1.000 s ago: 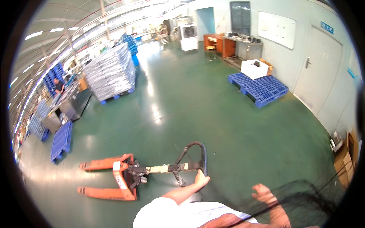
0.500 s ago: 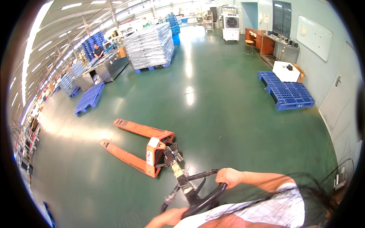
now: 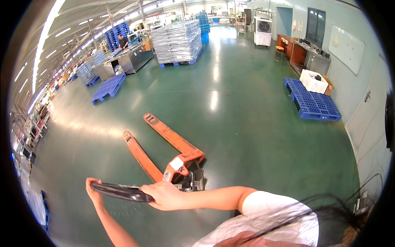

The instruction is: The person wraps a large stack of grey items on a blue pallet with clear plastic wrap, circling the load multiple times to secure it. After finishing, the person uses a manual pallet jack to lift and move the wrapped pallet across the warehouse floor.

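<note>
Both my hands grip the black loop handle [image 3: 119, 192] of an orange pallet jack [image 3: 177, 142]. My left hand [image 3: 94, 187] is closed round the handle's left end. Over its right end my right hand [image 3: 162, 195] is wrapped, with that arm stretched across in front of me. The jack's two forks point away from me and to the left, low over the green floor, with nothing on them. My right forearm and hand hide most of the shaft below the handle.
A blue pallet [image 3: 108, 88] lies ahead left, near a metal workbench [image 3: 133, 59] with a person [image 3: 123, 41]. Beyond stands a wrapped stack [image 3: 177, 42] on a pallet. To the right, another blue pallet [image 3: 314, 103] bears a white box [image 3: 313, 81] beside the wall. A white air cooler [image 3: 262, 32] stands farther back.
The handle has swung left and up, with both hands still on it. The jack has turned so its forks point more directly ahead. The background has shifted slightly rightward.
</note>
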Demonstrator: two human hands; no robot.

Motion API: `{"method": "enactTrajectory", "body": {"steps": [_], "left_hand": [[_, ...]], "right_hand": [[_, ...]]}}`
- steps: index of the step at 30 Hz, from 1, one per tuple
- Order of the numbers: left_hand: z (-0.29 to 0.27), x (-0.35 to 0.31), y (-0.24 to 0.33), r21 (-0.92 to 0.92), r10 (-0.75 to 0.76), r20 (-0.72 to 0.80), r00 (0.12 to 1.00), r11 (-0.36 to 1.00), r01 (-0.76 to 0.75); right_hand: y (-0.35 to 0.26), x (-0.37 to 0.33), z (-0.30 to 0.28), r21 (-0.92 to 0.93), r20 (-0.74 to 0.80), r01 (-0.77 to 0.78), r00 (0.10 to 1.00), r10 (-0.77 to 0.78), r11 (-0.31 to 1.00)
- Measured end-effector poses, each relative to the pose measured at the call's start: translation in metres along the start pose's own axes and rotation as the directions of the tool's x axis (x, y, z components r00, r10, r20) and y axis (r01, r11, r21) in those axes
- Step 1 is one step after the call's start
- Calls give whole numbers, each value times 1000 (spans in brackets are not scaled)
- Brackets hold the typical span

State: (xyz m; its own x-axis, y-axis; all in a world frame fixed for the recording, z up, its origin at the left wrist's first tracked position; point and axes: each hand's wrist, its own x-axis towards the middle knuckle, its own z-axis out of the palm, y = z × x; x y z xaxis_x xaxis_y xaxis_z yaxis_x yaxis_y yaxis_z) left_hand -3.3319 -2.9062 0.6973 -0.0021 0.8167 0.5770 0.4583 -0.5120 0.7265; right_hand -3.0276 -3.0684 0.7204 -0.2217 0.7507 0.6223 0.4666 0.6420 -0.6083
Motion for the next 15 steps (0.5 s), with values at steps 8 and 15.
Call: {"method": "enactTrajectory", "body": {"steps": [8,15], "left_hand": [[33,16,36,172,-40,43,998,985,32],[-40,-111,88,667,258,-280,925,745,-6]], "right_hand": [[44,26,-47,-70,-48,-344,939,342,936],[62,15,-36,79,138,-107,986,95,991]]}}
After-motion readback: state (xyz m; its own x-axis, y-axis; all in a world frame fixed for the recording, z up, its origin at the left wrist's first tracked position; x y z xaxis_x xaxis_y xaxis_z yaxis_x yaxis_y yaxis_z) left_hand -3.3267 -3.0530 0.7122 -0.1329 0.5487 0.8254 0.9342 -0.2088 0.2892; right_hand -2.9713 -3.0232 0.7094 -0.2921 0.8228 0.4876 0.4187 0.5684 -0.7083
